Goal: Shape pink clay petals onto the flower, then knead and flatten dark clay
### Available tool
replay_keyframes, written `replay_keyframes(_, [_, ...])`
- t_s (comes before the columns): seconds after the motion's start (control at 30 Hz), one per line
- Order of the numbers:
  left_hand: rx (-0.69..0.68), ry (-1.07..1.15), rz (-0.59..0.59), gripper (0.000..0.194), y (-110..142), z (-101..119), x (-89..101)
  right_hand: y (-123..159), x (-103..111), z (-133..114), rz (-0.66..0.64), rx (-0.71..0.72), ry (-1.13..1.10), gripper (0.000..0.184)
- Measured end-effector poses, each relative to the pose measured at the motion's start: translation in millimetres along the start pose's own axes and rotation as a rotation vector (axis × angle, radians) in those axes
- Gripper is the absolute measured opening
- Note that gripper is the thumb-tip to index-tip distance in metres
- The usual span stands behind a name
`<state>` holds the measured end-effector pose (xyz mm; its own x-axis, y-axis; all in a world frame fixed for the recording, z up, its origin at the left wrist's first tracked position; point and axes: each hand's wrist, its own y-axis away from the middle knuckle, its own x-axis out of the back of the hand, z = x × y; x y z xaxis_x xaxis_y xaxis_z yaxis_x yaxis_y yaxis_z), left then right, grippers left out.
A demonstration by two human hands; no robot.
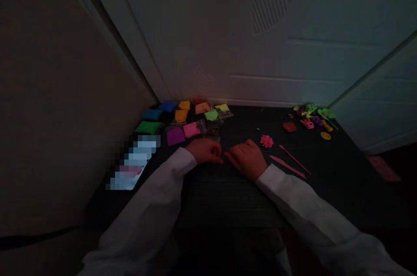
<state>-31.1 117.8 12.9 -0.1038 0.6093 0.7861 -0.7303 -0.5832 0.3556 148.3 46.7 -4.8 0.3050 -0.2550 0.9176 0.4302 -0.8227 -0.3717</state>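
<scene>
Over the middle of the dark table, my left hand (206,151) is closed, its fingers curled round toward the thumb. Just right of it, my right hand (246,158) is closed too, with the thumb side facing the left hand. A narrow gap separates the two. Anything between the fingertips is too small and dark to make out. A pink ruffled clay flower (266,141) lies beside my right hand. Two pink modelling tools, a flat pointed one (287,166) and a thin rod (295,159), rest to its right.
Bags of coloured clay, such as purple (176,135), pink (191,129) and green (148,127), lie at the back left. A lit phone (135,163) is at the left edge. A reddish lump (289,127) and small coloured clay pieces (309,115) sit back right, before a white panel (208,41).
</scene>
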Motion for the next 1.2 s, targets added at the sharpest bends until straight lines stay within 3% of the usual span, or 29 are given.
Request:
replay_keyframes(0.13, [-0.014,0.016,0.033,0.031,5,-1,-3.1,5,-4,-4,0.003,0.113,0.003,0.027])
replay_keyframes(0.3, [-0.025,0.021,0.05,0.029,7,0,-4.6,7,-3,-5,0.014,0.133,-0.032,0.025])
replay_keyframes(0.63, [-0.053,0.02,0.066,0.03,7,-3,-7.0,7,6,-5,0.082,-0.158,-0.303,0.027])
replay_keyframes(0.83, [-0.068,0.04,0.038,0.027,9,-2,-3.7,19,20,-26,-0.07,-0.142,-0.706,0.026])
replay_keyframes(1.0, [-0.084,0.077,0.016,0.025,10,-2,-1.1,29,14,-36,-0.173,-0.197,-1.024,0.029])
replay_keyframes(1.2, [-0.084,0.097,0.028,0.021,9,-3,-2.4,31,12,-54,-0.448,0.06,-1.201,0.029])
